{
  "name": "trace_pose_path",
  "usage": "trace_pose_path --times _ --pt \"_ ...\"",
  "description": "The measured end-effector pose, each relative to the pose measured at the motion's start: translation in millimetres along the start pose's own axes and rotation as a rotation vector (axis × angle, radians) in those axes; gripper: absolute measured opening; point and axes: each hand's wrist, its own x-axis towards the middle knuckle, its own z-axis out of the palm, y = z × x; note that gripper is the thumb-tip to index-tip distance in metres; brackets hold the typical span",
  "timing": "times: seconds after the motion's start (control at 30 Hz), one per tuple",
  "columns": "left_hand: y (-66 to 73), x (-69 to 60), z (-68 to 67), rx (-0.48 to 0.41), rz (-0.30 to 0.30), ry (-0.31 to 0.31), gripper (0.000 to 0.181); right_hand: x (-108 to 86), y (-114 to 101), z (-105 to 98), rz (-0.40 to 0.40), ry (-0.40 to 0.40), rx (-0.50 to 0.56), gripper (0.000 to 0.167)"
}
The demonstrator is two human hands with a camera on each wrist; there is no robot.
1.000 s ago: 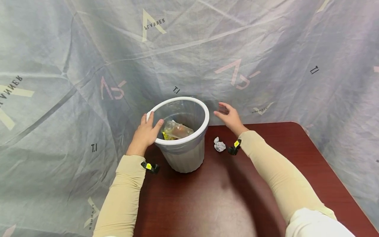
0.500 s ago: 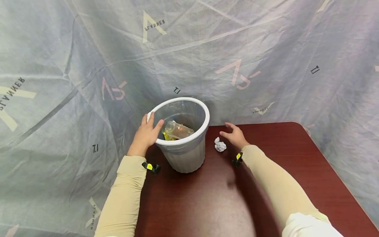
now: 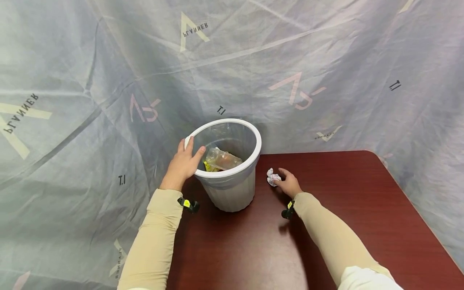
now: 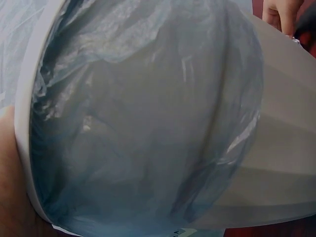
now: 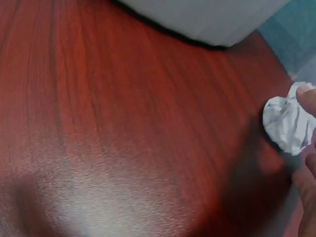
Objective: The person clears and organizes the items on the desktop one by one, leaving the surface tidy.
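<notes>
A ribbed waste bin [image 3: 232,197] with a white rim and a clear liner stands on the table. My left hand [image 3: 181,165] rests on the left of its rim, thumb over the inside edge and fingers along the outside. A clear plastic bottle [image 3: 224,160] and a yellow wrapper [image 3: 209,167] lie inside the bin. Right of the bin is a crumpled paper ball [image 3: 274,178]. My right hand [image 3: 290,185] is at its right side. In the right wrist view one fingertip [image 5: 306,98] touches the paper ball, while lower fingers are spread below it, partly out of frame.
The dark red wooden table [image 3: 337,189] extends right and toward me. A grey printed cloth [image 3: 232,60] hangs close behind the bin and along the left side. A small black camera [image 3: 188,204] is strapped to my left wrist, and another black camera [image 3: 288,210] to my right.
My right hand has come down from above the table's back edge, beside the bin, to the paper ball. My left hand stays on the rim. The view has shifted slightly.
</notes>
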Motion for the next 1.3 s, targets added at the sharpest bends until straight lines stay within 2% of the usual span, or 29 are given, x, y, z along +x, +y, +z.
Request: trace_pose_path --times 0.3,0.5,0.73,0.97,1.3 --pt "0.5 1.4 -2.2 0.002 0.000 -0.001 0.090 3.9 14.1 15.5 -0.004 0.065 -0.105 0.064" --pt "2.7 1.9 -3.5 0.006 0.000 -0.006 0.089 2.9 13.9 22.2 0.010 0.111 -0.116 0.053" --pt "2.5 0.6 -1.9 -0.009 -0.003 -0.006 0.087 2.6 12.8 21.7 0.010 0.129 -0.137 0.050" --pt "3.7 1.7 -1.2 -0.022 0.005 0.000 0.088 0.3 -5.0 5.0 0.047 0.139 -0.130 0.052" --pt "6.0 -2.6 -1.3 -0.013 0.006 -0.011 0.088 8.4 -19.2 -28.9 0.008 0.169 -0.116 0.053"
